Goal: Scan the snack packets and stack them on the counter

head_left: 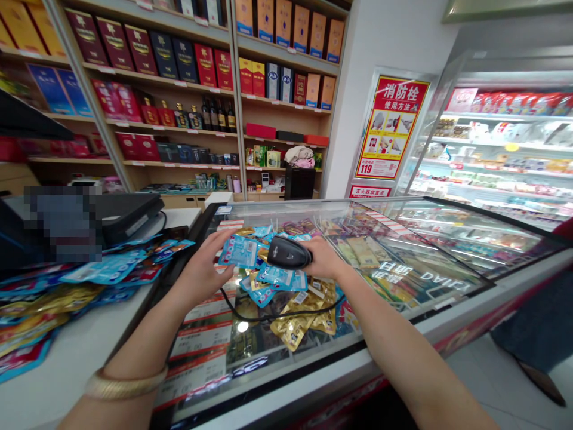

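Observation:
A small blue packet (239, 251) is held by my left hand (208, 269), its fingers and thumb at the packet's left side. My right hand (323, 258) grips a black barcode scanner (289, 253), whose head points left toward the packet, just beside it. The scanner's black cable loops over the glass. Beneath both hands, several blue packets (278, 276) and gold packets (293, 325) lie in a loose pile on the glass top of a freezer (349, 352). A bracelet circles my left wrist.
On the left, a white counter (85, 340) bears a heap of blue, red and gold packets (58, 298) and a dark checkout machine (129, 215). Shelves of boxes and bottles stand behind. A lit refrigerated shelf (501, 149) is at right; a person's leg (537, 322) shows at the right edge.

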### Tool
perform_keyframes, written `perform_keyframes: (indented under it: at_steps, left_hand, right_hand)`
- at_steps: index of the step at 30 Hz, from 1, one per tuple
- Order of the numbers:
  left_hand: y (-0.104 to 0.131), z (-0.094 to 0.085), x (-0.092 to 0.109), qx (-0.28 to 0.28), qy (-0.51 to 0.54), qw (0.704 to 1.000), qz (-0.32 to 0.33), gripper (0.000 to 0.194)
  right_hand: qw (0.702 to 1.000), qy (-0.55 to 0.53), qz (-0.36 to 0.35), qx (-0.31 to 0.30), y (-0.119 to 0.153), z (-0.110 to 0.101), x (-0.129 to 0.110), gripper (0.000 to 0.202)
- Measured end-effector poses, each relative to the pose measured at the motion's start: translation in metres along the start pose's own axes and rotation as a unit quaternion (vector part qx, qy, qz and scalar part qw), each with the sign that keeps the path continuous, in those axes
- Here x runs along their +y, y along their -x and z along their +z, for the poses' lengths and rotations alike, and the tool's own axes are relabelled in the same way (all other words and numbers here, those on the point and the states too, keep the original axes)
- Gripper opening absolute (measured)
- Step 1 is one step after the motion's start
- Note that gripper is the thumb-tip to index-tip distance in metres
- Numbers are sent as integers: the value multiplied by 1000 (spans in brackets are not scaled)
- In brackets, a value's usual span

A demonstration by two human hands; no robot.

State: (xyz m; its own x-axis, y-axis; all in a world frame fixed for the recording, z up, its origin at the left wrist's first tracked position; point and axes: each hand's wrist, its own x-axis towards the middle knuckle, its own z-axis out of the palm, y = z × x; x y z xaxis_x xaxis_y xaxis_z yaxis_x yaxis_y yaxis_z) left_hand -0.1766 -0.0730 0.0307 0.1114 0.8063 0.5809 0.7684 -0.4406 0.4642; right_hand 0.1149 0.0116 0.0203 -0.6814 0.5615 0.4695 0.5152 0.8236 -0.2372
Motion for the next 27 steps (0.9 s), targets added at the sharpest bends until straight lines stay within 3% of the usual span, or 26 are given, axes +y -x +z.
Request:
perform_keyframes:
  at_steps: [9,23,27]
  left_hand:
    - [0,1,-1,4,-4,1000,6,67]
    - [1,4,-3,7,-3,1000,10,66]
    - [0,-4,-5,56,-16,998,-9,66]
  right_hand:
    - [1000,-1,3,1,0,0,-1,29]
    - [1000,21,-8,-2,-2,2,2,12]
    - [1000,21,6,8,0,3,4,14]
